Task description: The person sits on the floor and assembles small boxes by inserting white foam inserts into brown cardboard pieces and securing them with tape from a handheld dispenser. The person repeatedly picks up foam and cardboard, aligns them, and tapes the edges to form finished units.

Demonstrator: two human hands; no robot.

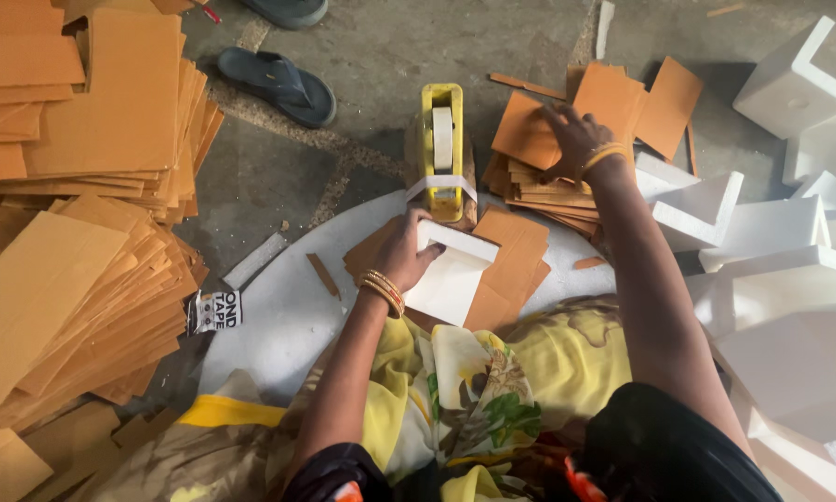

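1. Your left hand (407, 253) is gripping the white foam corner (451, 274) against the brown cards (516, 265) on the round white board (278, 316); keep it square to the card beneath, I judge.
2. The foam is an L-shaped white block, resting just before the yellow tape dispenser (442, 149).
3. Your right hand (574, 139) is pressing flat, fingers spread, on the top card of the far stack (539, 177); lift one card only.
4. More foam pieces (771, 232) are lying to the right, card piles (74, 232) to the left.
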